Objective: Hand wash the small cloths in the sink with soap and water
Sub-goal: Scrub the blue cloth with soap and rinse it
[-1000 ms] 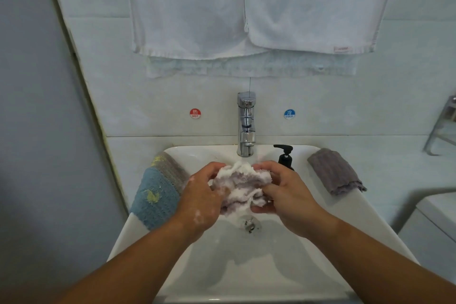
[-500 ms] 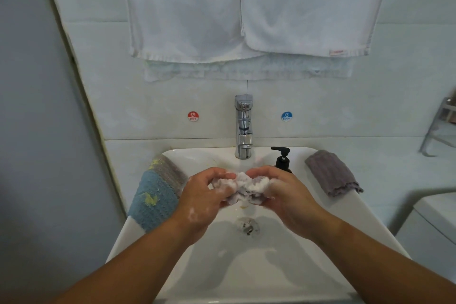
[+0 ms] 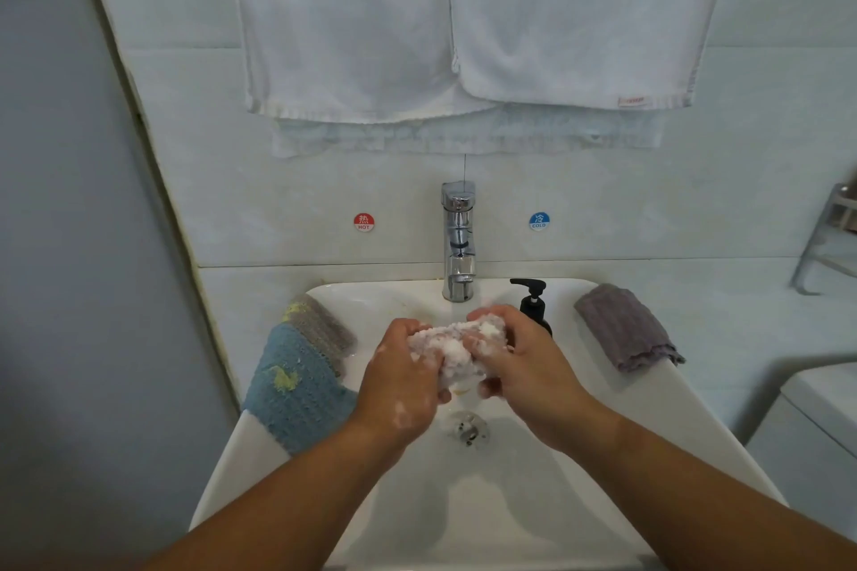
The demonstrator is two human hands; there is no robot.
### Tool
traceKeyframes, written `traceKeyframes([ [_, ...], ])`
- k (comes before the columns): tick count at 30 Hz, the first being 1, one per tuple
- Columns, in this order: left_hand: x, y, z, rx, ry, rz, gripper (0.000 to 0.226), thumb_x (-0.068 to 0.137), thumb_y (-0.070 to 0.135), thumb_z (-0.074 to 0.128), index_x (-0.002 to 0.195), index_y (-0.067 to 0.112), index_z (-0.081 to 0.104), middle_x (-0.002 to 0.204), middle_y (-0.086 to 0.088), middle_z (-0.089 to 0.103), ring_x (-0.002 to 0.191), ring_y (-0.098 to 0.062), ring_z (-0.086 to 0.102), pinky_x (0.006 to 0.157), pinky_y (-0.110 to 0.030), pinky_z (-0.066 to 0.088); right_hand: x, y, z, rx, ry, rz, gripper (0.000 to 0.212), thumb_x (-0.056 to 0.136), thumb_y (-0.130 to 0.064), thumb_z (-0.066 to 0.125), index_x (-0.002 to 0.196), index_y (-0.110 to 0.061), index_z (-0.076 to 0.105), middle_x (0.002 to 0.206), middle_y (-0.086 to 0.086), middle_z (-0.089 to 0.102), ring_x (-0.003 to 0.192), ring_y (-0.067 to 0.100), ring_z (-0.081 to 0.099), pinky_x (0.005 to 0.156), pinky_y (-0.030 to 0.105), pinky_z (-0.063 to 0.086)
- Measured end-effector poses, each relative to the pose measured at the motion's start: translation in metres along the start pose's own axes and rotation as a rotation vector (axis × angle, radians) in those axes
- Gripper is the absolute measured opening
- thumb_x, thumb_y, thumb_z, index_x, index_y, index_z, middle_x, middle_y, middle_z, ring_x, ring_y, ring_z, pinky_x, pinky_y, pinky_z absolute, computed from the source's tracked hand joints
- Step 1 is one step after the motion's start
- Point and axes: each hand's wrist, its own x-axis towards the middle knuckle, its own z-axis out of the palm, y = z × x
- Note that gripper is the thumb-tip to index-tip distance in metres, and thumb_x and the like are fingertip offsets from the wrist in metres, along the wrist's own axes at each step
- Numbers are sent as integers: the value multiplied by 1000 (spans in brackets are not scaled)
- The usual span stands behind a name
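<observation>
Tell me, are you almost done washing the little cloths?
Not yet. The soapy cloth is lathered; the left hand and right hand grip it. Rinsing is left. The blue cloth and grey cloth lie on the sink rim, whether washed I cannot tell.

Two round stickers sit on the wall tile in the middle of the frame, just above the sink point(image 3: 487, 515), one on either side of the chrome faucet point(image 3: 458, 241). The red sticker point(image 3: 364, 222), to the left of the faucet, carries the white Chinese character 热 with the word "HOT" beneath it. The blue sticker point(image 3: 539, 220), to the right, carries 冷 with "COLD" beneath it. In the upper right, a small red label point(image 3: 631, 101) is sewn at the bottom hem of the right white towel point(image 3: 589, 14); its lettering is too small to read.
</observation>
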Motion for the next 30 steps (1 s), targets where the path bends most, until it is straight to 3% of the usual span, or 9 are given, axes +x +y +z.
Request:
traceKeyframes([
  [4, -13, 9, 16, 152, 78, 112, 19, 103, 18, 42, 121, 23, 41, 96, 1, 59, 85, -25, 64, 69, -45, 60, 7, 2, 7, -385, 179, -121, 7, 104, -28, 52, 108, -26, 57, 94, -7, 65, 80, 10, 63, 59, 16, 45],
  [7, -15, 21, 21, 118, 99, 124, 13, 105, 18, 40, 117, 23, 41, 92, 3, 57, 79, -14, 59, 55, -16, 51, 2, 2, 14, -441, 222, -145, 12, 105, -31, 48, 106, -22, 55, 89, -8, 64, 80, 8, 63, 58, 13, 45],
  [9, -7, 26, 18, 89, 129, 85, 13, 105, 14, 43, 114, 24, 43, 93, 2, 59, 83, -19, 61, 57, -13, 49, -12, 1, 20, -407, 187, -210, 13, 105, -30, 47, 98, -22, 53, 83, -7, 62, 74, 7, 61, 58, 13, 44],
  [12, -8, 20, 19, -20, 49, 13, 9, 105, 15, 47, 107, 23, 50, 96, -6, 65, 91, -31, 66, 76, -47, 61, -19, -5, 25, -367, 177, -267, 10, 105, -29, 48, 99, -22, 52, 80, -7, 61, 71, 7, 62, 56, 14, 47],
  [14, -21, 20, 26, -56, 7, 30, 11, 107, 22, 43, 103, 26, 53, 95, -9, 66, 90, -35, 67, 74, -53, 60, -1, -3, 20, -390, 265, -248, 11, 105, -30, 50, 99, -22, 56, 78, -9, 62, 70, 5, 63, 57, 16, 47],
  [16, -26, 22, 28, -77, 17, 76, 17, 108, 21, 40, 100, 31, 51, 95, -7, 66, 90, -32, 67, 75, -48, 61, 14, 3, 16, -466, 279, -177, 17, 102, -32, 52, 92, -20, 60, 73, -11, 60, 65, 2, 60, 59, 17, 43],
  [20, -10, 29, 14, 74, 143, 149, 13, 106, 16, 43, 106, 26, 51, 88, 5, 61, 78, -10, 60, 57, -7, 45, -4, 14, 24, -612, 118, -157, 13, 101, -25, 46, 96, -17, 55, 79, -11, 56, 72, 8, 58, 53, 13, 38],
  [27, -26, 18, 25, 56, 25, 149, 20, 106, 13, 43, 105, 33, 47, 89, 3, 64, 77, -18, 63, 54, -17, 46, 12, 7, 17, -436, 254, -190, 15, 101, -24, 54, 90, -16, 61, 73, -10, 61, 62, -4, 58, 51, 12, 41],
  [30, -19, 22, 18, 85, 60, 198, 16, 106, 16, 40, 113, 29, 47, 91, 6, 62, 81, -12, 64, 58, -15, 52, 8, 25, 18, -577, 116, -114, 19, 98, -15, 52, 84, -13, 64, 71, -8, 62, 59, 1, 56, 52, 16, 44],
])
